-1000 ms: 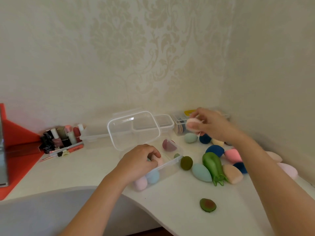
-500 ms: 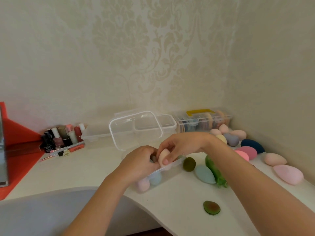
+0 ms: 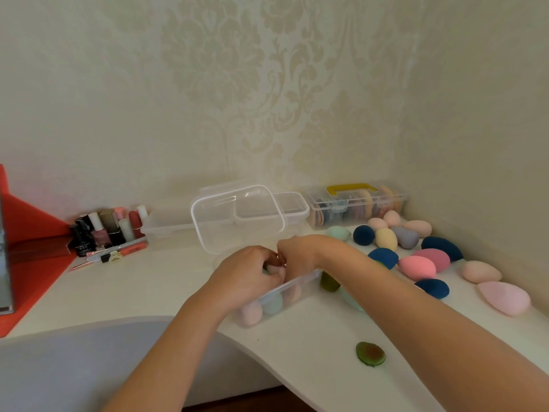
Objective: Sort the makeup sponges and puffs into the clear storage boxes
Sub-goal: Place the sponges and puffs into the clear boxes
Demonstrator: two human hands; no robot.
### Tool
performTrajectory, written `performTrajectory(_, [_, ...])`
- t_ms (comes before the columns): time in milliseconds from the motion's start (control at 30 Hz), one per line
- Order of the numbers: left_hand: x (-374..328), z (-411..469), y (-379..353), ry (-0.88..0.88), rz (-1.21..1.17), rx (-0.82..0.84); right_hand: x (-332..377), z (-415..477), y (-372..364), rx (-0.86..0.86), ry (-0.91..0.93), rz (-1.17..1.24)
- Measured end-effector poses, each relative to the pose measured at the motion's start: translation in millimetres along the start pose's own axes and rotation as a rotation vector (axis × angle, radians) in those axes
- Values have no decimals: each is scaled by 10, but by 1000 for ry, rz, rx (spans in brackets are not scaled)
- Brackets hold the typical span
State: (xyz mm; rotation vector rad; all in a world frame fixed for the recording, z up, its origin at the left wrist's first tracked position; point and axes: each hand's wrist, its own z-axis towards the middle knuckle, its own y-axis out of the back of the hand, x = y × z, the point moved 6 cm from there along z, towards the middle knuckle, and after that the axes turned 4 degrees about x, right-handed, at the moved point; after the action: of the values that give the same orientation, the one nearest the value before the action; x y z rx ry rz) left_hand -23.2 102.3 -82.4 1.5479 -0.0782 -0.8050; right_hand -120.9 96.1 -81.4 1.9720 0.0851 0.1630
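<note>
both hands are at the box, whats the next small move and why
Probably draw the right hand out of the clear box and reach for the olive sponge just beside it: that hand dips into the box, and loose sponges lie unsorted on the desk.

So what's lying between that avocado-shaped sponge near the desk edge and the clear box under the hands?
Nothing. In the head view, only bare white desk lies between the avocado sponge and the clear box.

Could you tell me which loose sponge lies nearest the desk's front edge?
The green avocado-shaped sponge; it lies alone, flat, well forward of all the others.
</note>
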Motion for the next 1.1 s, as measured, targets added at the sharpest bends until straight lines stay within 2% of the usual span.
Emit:
performTrajectory(67, [7,0,-1,2,-3,6,-25,-31,17,40,40,68])
performTrajectory(200, [17,24,-3,-11,7,5,-122,-175,43,234,153,617])
performTrajectory(267, [12,40,-14,-18,-1,10,-207,-212,57,241,156,776])
performTrajectory(500, [-10,158,-15,6,-1,118,-231,-205,41,167,174,848])
performTrajectory(633, [-5,171,-17,16,-65,96,-264,-229,61,153,171,921])
performTrajectory(767, [-62,141,-87,-40,129,155,-332,-226,75,99,172,1017])
performTrajectory(900, [-86,159,-135,-60,205,224,-341,-278,74,84,206,1016])
performTrajectory(967, [-87,144,-148,-49,180,215,-395,-378,138,-2,235,981])
performTrajectory(1100, [-130,74,-183,-82,123,161,-851,-658,283,-292,186,1017])
